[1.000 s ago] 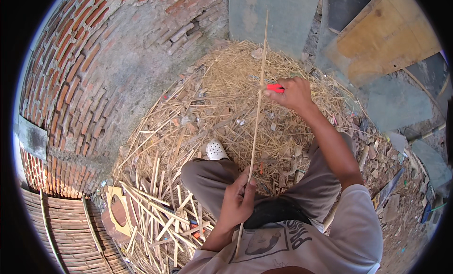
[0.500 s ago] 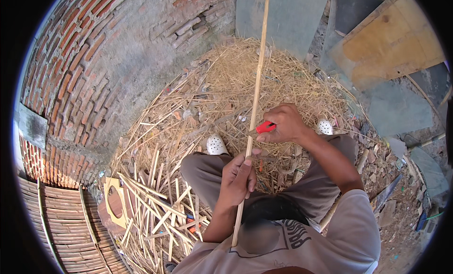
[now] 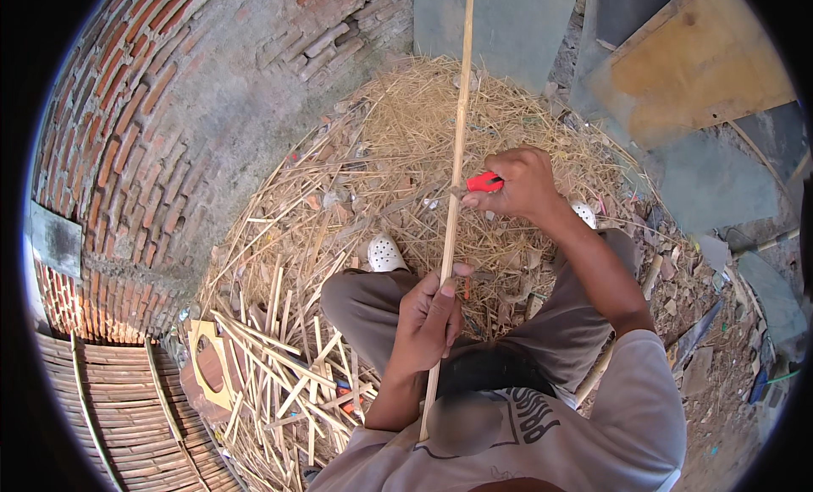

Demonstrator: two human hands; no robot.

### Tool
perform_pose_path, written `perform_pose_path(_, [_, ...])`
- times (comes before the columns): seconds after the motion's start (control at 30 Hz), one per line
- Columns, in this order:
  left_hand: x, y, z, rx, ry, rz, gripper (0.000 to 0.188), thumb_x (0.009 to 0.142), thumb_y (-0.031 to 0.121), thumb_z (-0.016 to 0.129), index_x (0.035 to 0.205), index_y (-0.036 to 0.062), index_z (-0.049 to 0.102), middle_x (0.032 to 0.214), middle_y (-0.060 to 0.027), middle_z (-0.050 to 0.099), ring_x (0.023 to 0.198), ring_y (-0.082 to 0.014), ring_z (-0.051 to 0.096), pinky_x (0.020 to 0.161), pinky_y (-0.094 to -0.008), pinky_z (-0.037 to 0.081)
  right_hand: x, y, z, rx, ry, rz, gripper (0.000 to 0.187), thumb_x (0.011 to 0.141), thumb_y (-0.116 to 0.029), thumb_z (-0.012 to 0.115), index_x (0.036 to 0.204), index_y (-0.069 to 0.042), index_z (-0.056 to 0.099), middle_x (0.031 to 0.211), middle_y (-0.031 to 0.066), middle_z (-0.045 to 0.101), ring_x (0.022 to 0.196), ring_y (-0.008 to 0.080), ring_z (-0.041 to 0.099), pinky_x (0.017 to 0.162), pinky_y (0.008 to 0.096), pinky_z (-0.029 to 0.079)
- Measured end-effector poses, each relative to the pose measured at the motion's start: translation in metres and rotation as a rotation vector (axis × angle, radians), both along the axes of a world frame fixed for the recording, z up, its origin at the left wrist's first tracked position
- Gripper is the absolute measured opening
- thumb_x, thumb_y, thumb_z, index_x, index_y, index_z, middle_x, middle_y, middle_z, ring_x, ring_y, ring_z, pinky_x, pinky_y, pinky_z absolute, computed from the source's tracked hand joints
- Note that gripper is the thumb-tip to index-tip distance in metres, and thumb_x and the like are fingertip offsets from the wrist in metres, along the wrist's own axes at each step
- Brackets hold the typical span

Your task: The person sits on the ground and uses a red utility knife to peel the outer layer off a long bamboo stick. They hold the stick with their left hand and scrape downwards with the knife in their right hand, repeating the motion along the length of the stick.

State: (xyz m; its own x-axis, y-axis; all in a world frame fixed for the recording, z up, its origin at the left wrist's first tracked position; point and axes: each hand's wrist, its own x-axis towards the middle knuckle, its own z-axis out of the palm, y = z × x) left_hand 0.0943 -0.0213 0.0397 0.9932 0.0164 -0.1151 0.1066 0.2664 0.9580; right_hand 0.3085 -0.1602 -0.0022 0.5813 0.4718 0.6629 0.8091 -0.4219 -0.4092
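A long, pale bamboo strip (image 3: 458,145) runs from my chest away past the far edge of the view. My left hand (image 3: 428,321) is closed around its lower part, the thumb lying along it. Farther up, my right hand (image 3: 523,184) grips a red-handled knife (image 3: 485,182) beside the strip. The knife's blade end meets the strip, but its outline is hard to make out against the straw. The strip's near end rests against my shirt (image 3: 584,433), between my bent legs.
Many loose bamboo strips (image 3: 292,382) lie to my left near a yellow cut-out panel (image 3: 211,365). Straw and shavings (image 3: 415,102) cover the ground ahead. A brick wall (image 3: 152,128) stands at the left, a bamboo slat surface (image 3: 127,407) below it; flat sheets (image 3: 703,60) lean at far right.
My right hand has moved away from me along the strip with the knife, farther from my left hand. My left hand keeps its hold in nearly the same place.
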Motion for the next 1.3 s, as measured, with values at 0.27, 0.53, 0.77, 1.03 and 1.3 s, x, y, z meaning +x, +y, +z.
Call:
perform_pose_path(0.27, [-0.008, 0.002, 0.0, -0.014, 0.024, -0.073, 0.032, 0.104, 0.018, 0.034, 0.129, 0.0009, 0.047, 0.045, 0.0029, 0.038, 0.033, -0.0039, 0.031, 0.036, -0.0183, 0.025, 0.024, -0.003, -0.005, -0.059, 0.076, -0.161, 0.061, 0.071, -0.071, 0.064, 0.061, -0.01, 0.066, 0.049, 0.0062, 0.056, 0.045, 0.0269, 0.058, 0.047, 0.0381, 0.046])
perform_pose_path(0.53, [-0.019, -0.002, -0.001, 0.005, 0.085, -0.049, 0.033, 0.104, 0.021, 0.036, 0.125, 0.0002, 0.05, 0.043, 0.0019, 0.037, 0.032, -0.0058, 0.03, 0.037, -0.0205, 0.026, 0.013, 0.0, -0.01, -0.027, 0.118, -0.118, 0.061, 0.071, -0.07, 0.065, 0.063, -0.01, 0.067, 0.047, 0.0052, 0.054, 0.043, 0.0256, 0.056, 0.045, 0.0361, 0.044])
perform_pose_path(0.77, [-0.031, -0.007, -0.003, -0.04, 0.121, -0.11, 0.032, 0.104, 0.02, 0.036, 0.125, -0.0004, 0.05, 0.043, 0.0025, 0.037, 0.032, -0.0052, 0.03, 0.04, -0.0205, 0.027, 0.07, -0.021, -0.013, 0.013, 0.331, -0.43, 0.07, 0.079, -0.072, 0.054, 0.063, -0.005, 0.065, 0.057, 0.0143, 0.059, 0.062, 0.0315, 0.062, 0.06, 0.0455, 0.047])
perform_pose_path(1.03, [-0.039, 0.008, -0.014, -0.268, 0.139, -0.15, 0.032, 0.105, 0.023, 0.032, 0.121, 0.0016, 0.05, 0.046, 0.0013, 0.037, 0.033, -0.006, 0.028, 0.039, -0.0214, 0.027, 0.055, -0.044, 0.0, 0.077, 0.438, -0.403, 0.073, 0.08, -0.073, 0.052, 0.06, -0.004, 0.06, 0.051, 0.012, 0.055, 0.054, 0.0292, 0.059, 0.055, 0.0403, 0.046])
perform_pose_path(1.3, [-0.002, 0.007, -0.001, -0.493, 0.174, -0.028, 0.029, 0.105, 0.033, 0.032, 0.093, 0.0094, 0.043, 0.045, -0.0006, 0.033, 0.03, -0.009, 0.024, 0.037, -0.0231, 0.025, -0.04, 0.01, 0.007, -0.06, -0.017, 0.194, 0.066, 0.069, -0.07, 0.066, 0.054, -0.008, 0.05, 0.047, 0.0077, 0.044, 0.044, 0.0291, 0.053, 0.045, 0.0397, 0.04])
